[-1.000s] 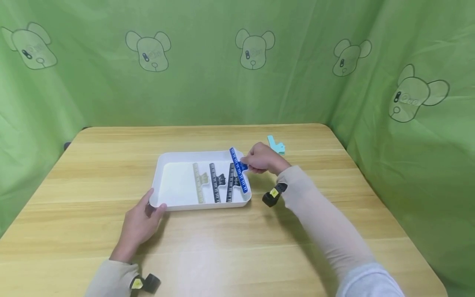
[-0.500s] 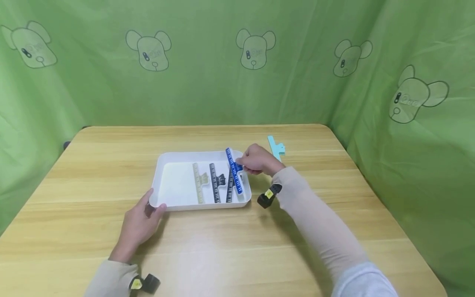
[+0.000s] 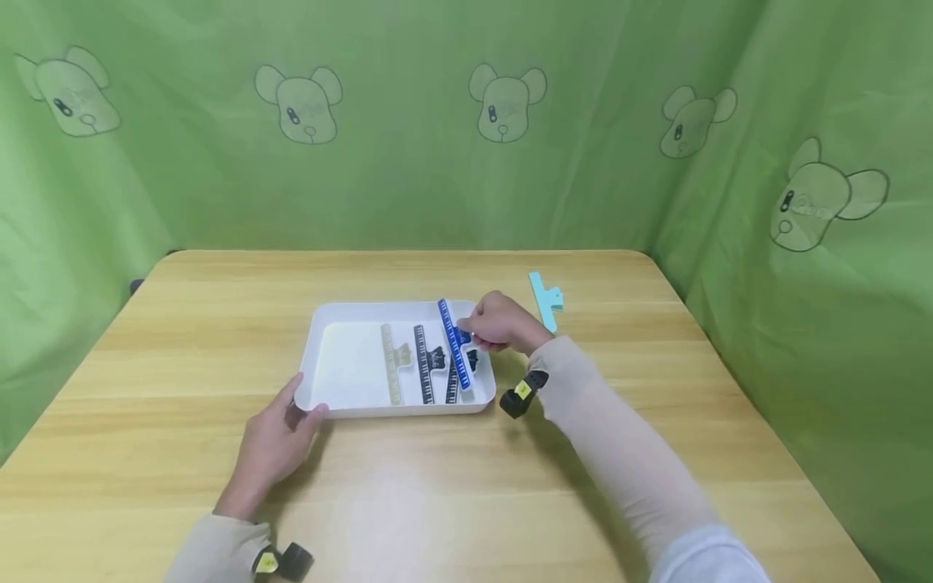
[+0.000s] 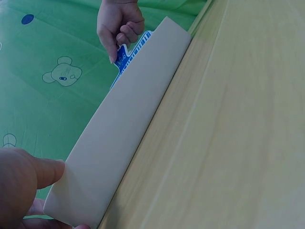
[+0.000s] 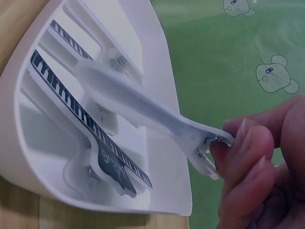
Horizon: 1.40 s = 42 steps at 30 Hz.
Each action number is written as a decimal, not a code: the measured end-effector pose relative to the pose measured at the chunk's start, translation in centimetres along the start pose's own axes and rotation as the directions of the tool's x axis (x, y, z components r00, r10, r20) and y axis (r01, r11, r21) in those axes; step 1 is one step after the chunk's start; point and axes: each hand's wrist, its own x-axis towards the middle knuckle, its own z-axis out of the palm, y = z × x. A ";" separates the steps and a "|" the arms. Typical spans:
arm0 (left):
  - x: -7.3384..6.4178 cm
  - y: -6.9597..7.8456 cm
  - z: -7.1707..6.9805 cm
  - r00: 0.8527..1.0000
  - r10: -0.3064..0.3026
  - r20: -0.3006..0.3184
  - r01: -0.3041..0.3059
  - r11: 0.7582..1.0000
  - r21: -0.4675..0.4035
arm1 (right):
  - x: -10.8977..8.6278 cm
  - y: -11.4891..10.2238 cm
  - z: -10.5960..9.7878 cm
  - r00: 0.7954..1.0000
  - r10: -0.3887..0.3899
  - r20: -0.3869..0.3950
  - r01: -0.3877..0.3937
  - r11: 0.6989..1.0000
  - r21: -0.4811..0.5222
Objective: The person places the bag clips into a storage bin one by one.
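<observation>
My right hand (image 3: 501,320) pinches a blue clip (image 3: 454,344) with a piano-key pattern by its handle end. The clip hangs tilted over the right part of a white tray (image 3: 350,364); in the right wrist view its pale underside faces the camera. Beneath it lies a black piano-key clip (image 5: 90,120), partly covered in the head view. Another black clip (image 3: 424,364) and a beige clip (image 3: 390,364) lie to its left in the tray. My left hand (image 3: 273,441) grips the tray's near left corner, thumb on the outer wall in the left wrist view.
A light teal clip (image 3: 545,301) lies on the wooden table (image 3: 408,502) behind my right wrist, beyond the tray's right side. Green curtains (image 3: 408,178) printed with bear heads close in the back and sides.
My right hand has moved the blue clip left over the tray, covering more of the rightmost black clip's bar. More of the teal clip shows. The left hand keeps its place on the tray.
</observation>
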 end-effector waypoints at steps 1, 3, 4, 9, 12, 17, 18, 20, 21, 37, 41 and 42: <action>0.0 0.0 0.0 1.000 0.001 0.000 -0.001 1.000 0.000 | 0.0 0.0 0.1 1.000 0.002 -0.005 -0.002 1.000 -0.001; 0.0 -0.1 0.1 1.000 0.005 -0.001 -0.005 1.000 0.000 | 0.1 0.0 0.2 1.000 -0.003 -0.019 0.003 1.000 -0.006; 0.1 -0.1 0.1 1.000 0.007 -0.002 -0.007 1.000 -0.002 | 0.1 0.0 0.3 1.000 -0.005 -0.024 0.005 1.000 -0.007; 0.1 -0.2 0.3 1.000 0.013 -0.007 -0.013 1.000 -0.007 | 0.4 -0.3 0.6 1.000 0.002 -0.031 -0.002 1.000 -0.004; 0.1 -0.2 0.3 1.000 0.013 -0.007 -0.013 1.000 -0.008 | 0.6 -0.3 0.9 1.000 0.009 -0.020 -0.009 1.000 -0.005; 0.1 -0.2 0.3 1.000 0.004 -0.002 -0.004 1.000 -0.012 | 0.9 -0.3 1.2 1.000 0.002 -0.003 -0.002 1.000 -0.022; 0.1 -0.2 0.3 1.000 0.004 -0.003 -0.004 1.000 -0.012 | 1.0 -0.3 1.2 1.000 -0.001 -0.002 0.001 1.000 -0.024; 0.1 -0.1 0.2 1.000 0.009 -0.010 -0.009 1.000 -0.008 | 1.2 -0.3 1.3 1.000 -0.013 -0.005 0.013 0.999 -0.034; 0.1 -0.1 0.2 1.000 0.012 -0.013 -0.012 1.000 -0.006 | 1.2 -0.3 1.4 1.000 -0.018 -0.007 0.018 0.999 -0.040; 0.0 -0.2 0.2 0.999 0.041 -0.033 -0.041 0.999 -0.002 | 1.7 -1.0 2.3 0.999 -0.044 0.000 0.044 0.998 -0.045; 0.0 -0.2 0.1 0.999 0.032 -0.028 -0.033 0.999 -0.004 | 1.8 -1.4 2.4 0.999 -0.037 0.007 0.037 0.998 -0.049; 0.0 -0.2 0.1 0.999 0.029 -0.026 -0.029 1.000 -0.004 | 1.9 -1.5 2.5 0.999 -0.038 0.011 0.038 0.998 -0.048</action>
